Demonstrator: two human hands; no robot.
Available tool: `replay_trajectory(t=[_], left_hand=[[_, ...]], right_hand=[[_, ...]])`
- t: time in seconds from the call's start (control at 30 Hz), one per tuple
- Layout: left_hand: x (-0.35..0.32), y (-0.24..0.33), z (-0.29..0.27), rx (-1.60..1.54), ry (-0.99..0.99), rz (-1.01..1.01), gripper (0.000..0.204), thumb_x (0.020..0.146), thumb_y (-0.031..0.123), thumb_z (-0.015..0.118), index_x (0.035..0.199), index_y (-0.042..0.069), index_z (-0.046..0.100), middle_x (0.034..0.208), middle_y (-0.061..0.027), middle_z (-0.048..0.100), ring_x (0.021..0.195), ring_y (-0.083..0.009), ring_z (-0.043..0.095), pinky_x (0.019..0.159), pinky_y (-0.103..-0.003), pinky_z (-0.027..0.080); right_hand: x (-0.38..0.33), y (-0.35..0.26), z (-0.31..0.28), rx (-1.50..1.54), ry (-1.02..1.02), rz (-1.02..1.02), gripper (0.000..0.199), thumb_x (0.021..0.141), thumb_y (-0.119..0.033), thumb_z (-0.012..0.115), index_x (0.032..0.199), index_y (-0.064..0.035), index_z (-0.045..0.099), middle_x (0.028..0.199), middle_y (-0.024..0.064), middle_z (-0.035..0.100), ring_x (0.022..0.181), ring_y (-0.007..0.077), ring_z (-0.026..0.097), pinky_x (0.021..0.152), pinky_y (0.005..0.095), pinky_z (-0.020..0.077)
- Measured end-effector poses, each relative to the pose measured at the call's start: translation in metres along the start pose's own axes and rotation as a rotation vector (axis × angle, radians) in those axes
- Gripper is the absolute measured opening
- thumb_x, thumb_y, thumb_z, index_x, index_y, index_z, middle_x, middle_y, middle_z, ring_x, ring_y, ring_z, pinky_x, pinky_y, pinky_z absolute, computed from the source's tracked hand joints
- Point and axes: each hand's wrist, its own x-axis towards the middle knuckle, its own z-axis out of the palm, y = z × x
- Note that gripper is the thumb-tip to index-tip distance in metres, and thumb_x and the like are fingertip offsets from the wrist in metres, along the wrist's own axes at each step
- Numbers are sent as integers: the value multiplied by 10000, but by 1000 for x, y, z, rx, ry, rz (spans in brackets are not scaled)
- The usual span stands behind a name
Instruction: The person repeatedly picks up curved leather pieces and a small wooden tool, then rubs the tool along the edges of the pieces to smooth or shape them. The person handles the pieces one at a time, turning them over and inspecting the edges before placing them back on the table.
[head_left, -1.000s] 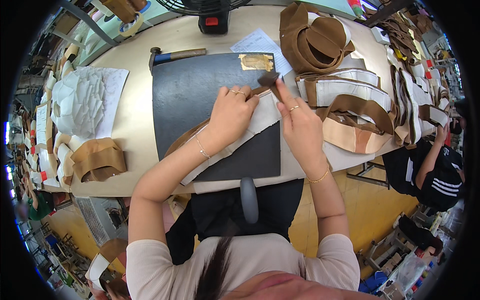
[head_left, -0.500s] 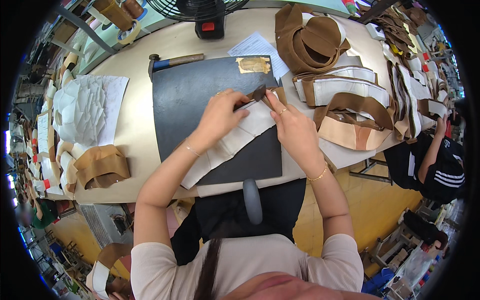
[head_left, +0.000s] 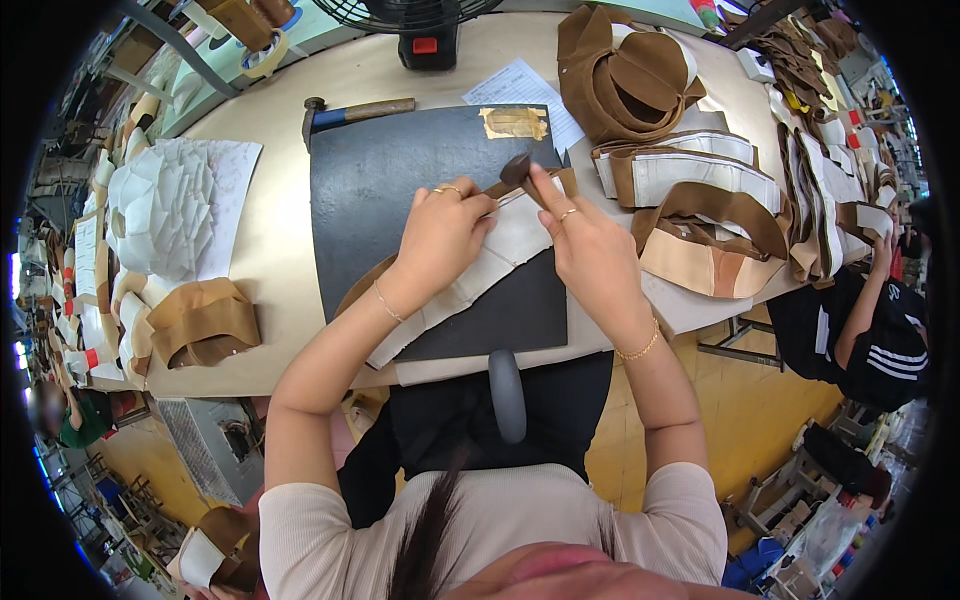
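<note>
A long strip of brown leather with a white backing (head_left: 485, 262) slants across the dark grey work board (head_left: 380, 190). My left hand (head_left: 445, 235) is closed at its upper edge, fingertips pinching the brown leather border. My right hand (head_left: 590, 240) is closed around a small hand tool with a dark brown, blunt head (head_left: 515, 169). Most of its handle is hidden by the fingers. The tool's head is over the strip's upper edge, just right of my left fingertips.
A hammer (head_left: 365, 112) lies behind the board, beside a printed sheet (head_left: 525, 90). White cut pieces (head_left: 160, 210) and a brown band (head_left: 205, 322) sit at left. Brown leather bands (head_left: 700, 180) are piled at right. A black fan (head_left: 428, 45) stands at the back. Another person (head_left: 860, 320) is at far right.
The tool's head has tilted and shifted slightly left in my right hand. My left fingers have closed more on the strip's edge. The whole view has shifted a little.
</note>
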Motion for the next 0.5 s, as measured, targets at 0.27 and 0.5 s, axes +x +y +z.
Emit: replay_trajectory(t=[0.27,0.5], left_hand=[[7,-6,-12,-201,-123,-218,165,856,155,736,1000,79,764,891,-56,669,844,-226,629,817,-355,379],[-8,-4,-4,335,17,215,169,864,158,728,1013,87,765,926,-54,662,840,-222,633,810,-365,394]], right_hand=[[-9,7,19,-40,-42,-2,504,981,-203,609,1475,-256,529,790,112,624,614,330,656,568,429,542],[-9,-14,4,46,20,9,485,990,-195,587,1468,-259,534,839,128,654,648,341,671,603,448,549]])
